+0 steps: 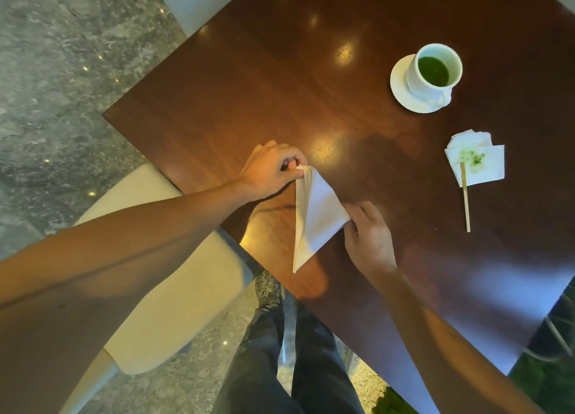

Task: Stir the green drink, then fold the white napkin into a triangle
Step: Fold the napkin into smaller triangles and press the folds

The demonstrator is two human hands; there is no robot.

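Observation:
A white napkin [315,217] lies on the dark wooden table [236,102], folded over into a triangle shape. My left hand [270,171] pinches its top corner between thumb and fingers. At the napkin's right corner, my right hand [368,237] presses down with its fingertips. The white cup of green drink [434,69] stands on a white saucer [401,94] at the far right, away from both hands. A wooden stir stick [465,200] rests partly on a second napkin stained green [479,160].
The table's near edge runs diagonally just below the napkin. A cream chair [174,289] stands at the lower left beside the table. My legs in dark trousers [298,360] and the marble floor show below.

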